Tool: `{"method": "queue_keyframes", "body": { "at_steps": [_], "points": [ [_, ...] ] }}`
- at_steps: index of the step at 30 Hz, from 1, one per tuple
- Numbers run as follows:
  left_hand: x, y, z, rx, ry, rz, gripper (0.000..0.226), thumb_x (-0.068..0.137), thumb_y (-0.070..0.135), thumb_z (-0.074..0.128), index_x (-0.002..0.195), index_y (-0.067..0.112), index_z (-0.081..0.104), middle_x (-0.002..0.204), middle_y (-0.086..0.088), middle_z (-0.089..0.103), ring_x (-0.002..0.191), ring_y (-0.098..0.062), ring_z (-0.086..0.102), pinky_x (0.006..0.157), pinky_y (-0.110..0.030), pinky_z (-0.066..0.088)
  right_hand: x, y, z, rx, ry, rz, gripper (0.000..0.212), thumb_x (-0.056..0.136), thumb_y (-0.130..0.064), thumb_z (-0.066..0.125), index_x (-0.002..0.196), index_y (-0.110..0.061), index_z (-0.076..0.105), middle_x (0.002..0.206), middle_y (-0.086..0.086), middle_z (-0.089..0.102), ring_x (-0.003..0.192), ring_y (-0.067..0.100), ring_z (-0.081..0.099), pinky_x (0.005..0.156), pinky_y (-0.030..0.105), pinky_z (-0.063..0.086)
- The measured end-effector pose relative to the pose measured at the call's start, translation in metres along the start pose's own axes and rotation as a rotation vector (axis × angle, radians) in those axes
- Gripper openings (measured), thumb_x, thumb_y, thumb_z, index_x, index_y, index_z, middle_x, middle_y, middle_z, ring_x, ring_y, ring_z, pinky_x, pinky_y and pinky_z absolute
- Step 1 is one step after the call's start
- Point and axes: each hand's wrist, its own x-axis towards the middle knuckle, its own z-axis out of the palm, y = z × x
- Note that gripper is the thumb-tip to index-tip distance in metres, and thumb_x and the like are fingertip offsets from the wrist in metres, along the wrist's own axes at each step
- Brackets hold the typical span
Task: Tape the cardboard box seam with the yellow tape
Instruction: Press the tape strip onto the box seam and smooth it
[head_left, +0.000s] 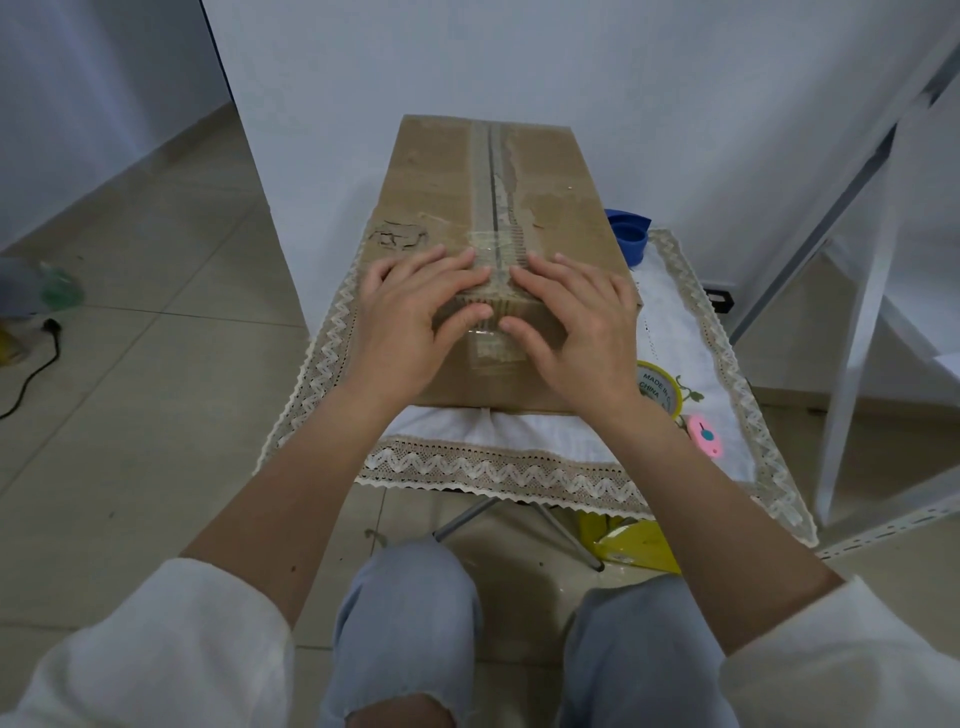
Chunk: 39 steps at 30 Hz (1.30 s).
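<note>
A tiled floor (156, 291) and pale walls surround a small folding desk (691, 332) at the centre of the frame, covered by a white lace-edged cloth (493, 470). The cardboard box (441, 176) lies lengthwise on it, running away toward the upper middle, its centre seam (491, 182) showing as a dark line between worn, torn strips of old tape.

The left hand (410, 322) and right hand (576, 322) lie flat over the near end of the box, one on each side of the seam, fingers (457, 265) spread and released, grasping nothing. The thumbs hang over the near edge onto a clear patch of tape (488, 345) on the front face. Pressing down this way probably keeps the two flaps closed and level, or smooths that patch, so new tape will lie flat.

The yellow tape (661, 387) roll rests on the cloth at the right of centre, just beside the box's near right corner and partly hidden by the right wrist, within easy reach. A pink cutter-like tool (705, 435) lies just below it. A blue tape-like object (629, 234) sits beside the box's right side. Nothing lies on the seam itself except the hands; a yellow packet (631, 543) lies on the floor beneath the desk, and a black cable (31, 374) trails at the left edge.
</note>
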Motion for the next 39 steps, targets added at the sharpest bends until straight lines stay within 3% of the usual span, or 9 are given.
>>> {"method": "queue_keyframes", "body": {
  "at_steps": [9, 12, 16, 20, 26, 39],
  "points": [
    [-0.001, -0.001, 0.000, 0.016, -0.004, 0.011, 0.041, 0.092, 0.051, 0.056, 0.123, 0.027, 0.068, 0.136, 0.006, 0.063, 0.133, -0.018, 0.052, 0.103, -0.025, 0.019, -0.002, 0.001, -0.001, -0.014, -0.036, -0.011, 0.046, 0.086, -0.047, 0.070, 0.124, -0.021, 0.068, 0.132, -0.004, 0.064, 0.124, 0.020, 0.057, 0.103, 0.036, 0.031],
    [-0.001, -0.002, 0.001, 0.014, -0.004, 0.009, 0.041, 0.092, 0.051, 0.057, 0.123, 0.027, 0.068, 0.136, 0.007, 0.063, 0.133, -0.017, 0.051, 0.104, -0.028, 0.020, -0.002, 0.000, -0.003, -0.009, -0.042, -0.013, 0.047, 0.085, -0.049, 0.070, 0.123, -0.021, 0.068, 0.132, -0.004, 0.064, 0.125, 0.020, 0.057, 0.104, 0.031, 0.027],
    [0.000, -0.001, 0.002, 0.015, 0.000, 0.008, 0.040, 0.092, 0.051, 0.056, 0.122, 0.027, 0.069, 0.136, 0.008, 0.063, 0.133, -0.017, 0.052, 0.103, -0.028, 0.021, -0.002, -0.004, -0.001, 0.005, -0.009, 0.036, 0.045, 0.086, -0.055, 0.066, 0.117, -0.022, 0.071, 0.127, -0.007, 0.066, 0.123, 0.017, 0.057, 0.103, 0.026, 0.023],
    [-0.001, -0.001, 0.001, 0.011, -0.005, 0.003, 0.041, 0.092, 0.050, 0.054, 0.121, 0.026, 0.069, 0.135, 0.007, 0.063, 0.133, -0.018, 0.052, 0.102, -0.027, 0.020, -0.002, -0.010, 0.006, -0.043, 0.033, 0.054, 0.044, 0.084, -0.056, 0.070, 0.111, -0.022, 0.072, 0.122, -0.007, 0.068, 0.119, 0.018, 0.059, 0.099, 0.032, 0.028],
    [0.000, 0.000, 0.000, -0.003, -0.004, -0.002, 0.042, 0.091, 0.051, 0.055, 0.121, 0.026, 0.070, 0.135, 0.006, 0.064, 0.132, -0.018, 0.052, 0.100, -0.024, 0.019, -0.003, -0.011, 0.008, -0.086, 0.001, 0.060, 0.060, 0.075, -0.066, 0.071, 0.113, -0.020, 0.069, 0.125, -0.005, 0.066, 0.120, 0.020, 0.058, 0.098, 0.036, 0.029],
    [-0.001, 0.000, 0.000, -0.020, -0.011, -0.010, 0.044, 0.090, 0.053, 0.054, 0.122, 0.026, 0.069, 0.135, 0.006, 0.064, 0.132, -0.018, 0.052, 0.099, -0.023, 0.018, -0.005, -0.008, 0.005, -0.094, -0.065, 0.028, 0.074, 0.066, -0.070, 0.073, 0.120, -0.020, 0.066, 0.131, -0.004, 0.063, 0.124, 0.021, 0.055, 0.101, 0.039, 0.028]
  ]
}}
